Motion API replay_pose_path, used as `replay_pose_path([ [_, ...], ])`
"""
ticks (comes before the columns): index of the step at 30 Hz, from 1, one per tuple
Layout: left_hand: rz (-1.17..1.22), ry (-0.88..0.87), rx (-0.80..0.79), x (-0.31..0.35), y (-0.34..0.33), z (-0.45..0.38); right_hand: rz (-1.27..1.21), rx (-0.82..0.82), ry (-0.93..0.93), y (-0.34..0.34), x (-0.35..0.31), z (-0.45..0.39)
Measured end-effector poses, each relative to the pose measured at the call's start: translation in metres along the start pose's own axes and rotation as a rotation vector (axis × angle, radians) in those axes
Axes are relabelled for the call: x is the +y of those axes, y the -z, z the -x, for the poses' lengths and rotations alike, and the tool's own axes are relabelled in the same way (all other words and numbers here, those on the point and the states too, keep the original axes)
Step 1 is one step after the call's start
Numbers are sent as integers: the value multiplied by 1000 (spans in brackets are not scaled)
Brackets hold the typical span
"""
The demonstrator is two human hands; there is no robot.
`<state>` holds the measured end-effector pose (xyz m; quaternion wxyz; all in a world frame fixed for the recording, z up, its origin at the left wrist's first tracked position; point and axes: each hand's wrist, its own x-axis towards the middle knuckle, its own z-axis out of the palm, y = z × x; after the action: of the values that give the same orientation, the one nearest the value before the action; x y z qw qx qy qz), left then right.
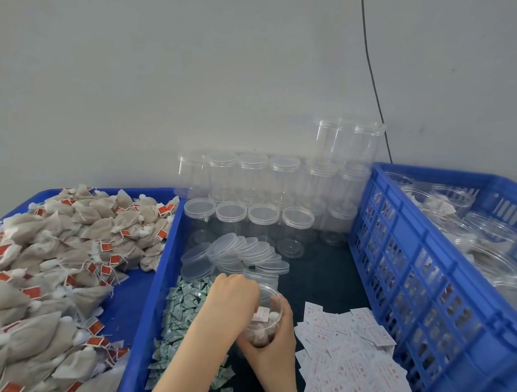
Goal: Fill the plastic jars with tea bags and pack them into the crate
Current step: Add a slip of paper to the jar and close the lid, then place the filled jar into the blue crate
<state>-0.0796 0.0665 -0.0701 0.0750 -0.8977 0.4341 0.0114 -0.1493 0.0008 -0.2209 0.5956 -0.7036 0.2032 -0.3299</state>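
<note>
Head view: right hand (280, 336) wrapped around jar (264, 320); left hand (234, 296) fingertips pushing inside, grip unclear.

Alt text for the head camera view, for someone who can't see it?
The right hand holds an open jar while the left hand pushes tea bags in. More tea bags fill a tray at left; a crate stands right.

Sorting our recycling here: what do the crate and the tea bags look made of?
Crate: looks like rigid moulded plastic, glossy blue, with slotted lattice walls. Tea bags: seemingly fine mesh or nonwoven fabric, matte beige and wrinkled, with string and red tags; the exact fibre is unclear.
</note>
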Motion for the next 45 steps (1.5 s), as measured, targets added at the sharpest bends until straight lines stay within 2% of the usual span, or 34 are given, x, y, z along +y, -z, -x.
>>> replay_pose_path([
  [6, 115, 19, 204, -7, 12, -3, 85, 44, 57, 10, -36, -17],
  [8, 210, 37, 364, -5, 20, -3, 153, 15, 104, 17, -56, -29],
  [12, 498, 19, 813, 3, 27, 0, 304, -11, 162, 39, -98, -70],
  [14, 571, 32, 878, 10, 30, -2, 322, 22, 169, 53, -124, -90],
  [18, 578, 5, 789, 26, 34, -13, 416, 84, 264, 82, -181, -123],
  [23, 527, -48, 654, 50, 28, -28, 487, 325, 246, 130, -262, -166],
  [29, 471, -130, 543, 75, 18, -43, 579, 549, 267, 232, -328, -196],
  [35, 520, -182, 517, 101, 30, -64, 698, 701, 146, 340, -306, -200],
  [39, 522, -199, 507, 119, 42, -79, 809, 706, 24, 391, -266, -194],
  [45, 539, -214, 535, 138, 53, -97, 885, 629, -276, 430, -222, -191],
])
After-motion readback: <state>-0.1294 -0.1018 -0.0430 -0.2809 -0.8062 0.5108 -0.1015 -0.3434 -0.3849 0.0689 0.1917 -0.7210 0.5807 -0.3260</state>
